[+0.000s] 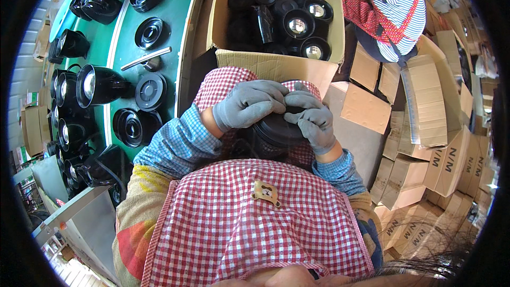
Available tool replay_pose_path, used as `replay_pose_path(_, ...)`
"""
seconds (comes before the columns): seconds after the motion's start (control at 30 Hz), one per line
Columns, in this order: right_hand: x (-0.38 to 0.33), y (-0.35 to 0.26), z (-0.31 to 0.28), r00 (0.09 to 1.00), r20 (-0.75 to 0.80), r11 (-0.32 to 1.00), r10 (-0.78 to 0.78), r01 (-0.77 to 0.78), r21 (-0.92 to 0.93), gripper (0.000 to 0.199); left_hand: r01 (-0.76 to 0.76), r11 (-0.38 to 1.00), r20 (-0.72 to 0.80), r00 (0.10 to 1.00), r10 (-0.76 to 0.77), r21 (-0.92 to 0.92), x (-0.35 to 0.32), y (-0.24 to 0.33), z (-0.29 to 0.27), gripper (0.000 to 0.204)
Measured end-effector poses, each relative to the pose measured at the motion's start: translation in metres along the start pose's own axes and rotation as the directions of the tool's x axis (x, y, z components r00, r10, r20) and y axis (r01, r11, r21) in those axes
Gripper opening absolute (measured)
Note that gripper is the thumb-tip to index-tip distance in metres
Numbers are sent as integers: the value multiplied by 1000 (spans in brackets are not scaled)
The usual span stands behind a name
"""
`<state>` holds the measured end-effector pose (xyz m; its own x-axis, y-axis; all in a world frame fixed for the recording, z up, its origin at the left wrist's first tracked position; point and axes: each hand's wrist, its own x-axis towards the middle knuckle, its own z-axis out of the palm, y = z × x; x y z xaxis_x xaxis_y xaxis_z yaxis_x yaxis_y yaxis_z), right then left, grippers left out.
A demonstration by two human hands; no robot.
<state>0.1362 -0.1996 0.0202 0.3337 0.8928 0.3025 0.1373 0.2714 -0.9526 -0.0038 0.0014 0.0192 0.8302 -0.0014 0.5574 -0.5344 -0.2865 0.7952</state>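
A black round lid-like part (279,131) rests at my lap, over the red-and-white checked apron. My left hand (248,105), in a grey glove, is closed at its upper left edge with the fingers curled. Gloved in grey as well, my right hand (313,120) has its fingers bent over the right side of the part. The fingertips of both hands come close together above it. Whether they pinch anything small there is hidden, and so is the underside of the part.
An open carton (276,57) ahead holds black cups and round parts. On the green worktable (119,127) at left stand black pots (95,85), round lids (151,91) and a silver-handled piece (146,58). Another person (390,11) bends over at far right, near stacked cartons (404,181).
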Motion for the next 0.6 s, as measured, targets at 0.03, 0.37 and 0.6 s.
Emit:
replay_pose_path(0.03, 2, 2, -2, 999, 24, 999, -47, 47, -19, 25, -22, 1000, -4, 1000, 22, 11, -1, -2, 0, 40)
replay_pose_path(0.37, -8, 5, 2, 998, 19, 998, 58, -57, -35, 30, 14, 999, 19, 1000, -13, -45, -8, -1, 3, 33)
replay_pose_path(0.6, -7, -2, 1, 997, 44, 976, 64, -53, -210, 32, 0, 996, -4, 1000, 0, 92, -10, 11, 5, 25)
